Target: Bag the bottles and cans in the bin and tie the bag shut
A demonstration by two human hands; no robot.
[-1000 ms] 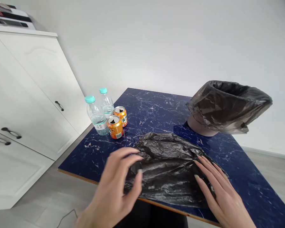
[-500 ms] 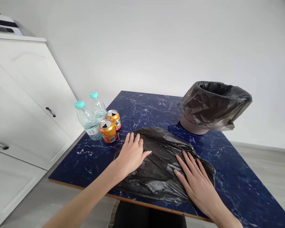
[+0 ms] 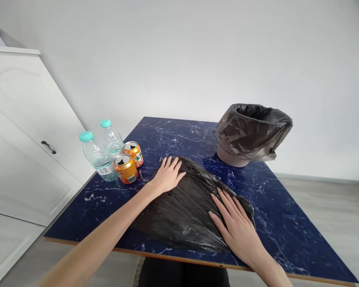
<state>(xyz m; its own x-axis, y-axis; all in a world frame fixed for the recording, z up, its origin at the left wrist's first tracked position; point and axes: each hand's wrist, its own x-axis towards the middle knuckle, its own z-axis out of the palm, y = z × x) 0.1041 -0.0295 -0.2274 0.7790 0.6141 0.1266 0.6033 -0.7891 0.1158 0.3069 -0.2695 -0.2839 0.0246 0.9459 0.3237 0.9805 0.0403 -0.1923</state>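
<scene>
A crumpled black plastic bag [image 3: 182, 211] lies spread on the dark blue marbled table [image 3: 287, 223], near its front edge. My left hand [image 3: 167, 175] rests flat on the bag's far left corner, fingers stretched out. On the bag's right side my right hand [image 3: 233, 219] presses down flat, fingers apart and pointing away from me. Neither hand holds anything.
A small bin lined with a black bag [image 3: 251, 131] stands at the table's back right. Two clear water bottles with teal caps [image 3: 97, 155] and two opened orange cans [image 3: 126, 168] stand at the left edge. A white cabinet [image 3: 24, 131] is on the left.
My left hand has gone from hovering curled at the bag's near left to lying flat on its far left corner. The bag is now smoothed flatter. My view has shifted right.
</scene>
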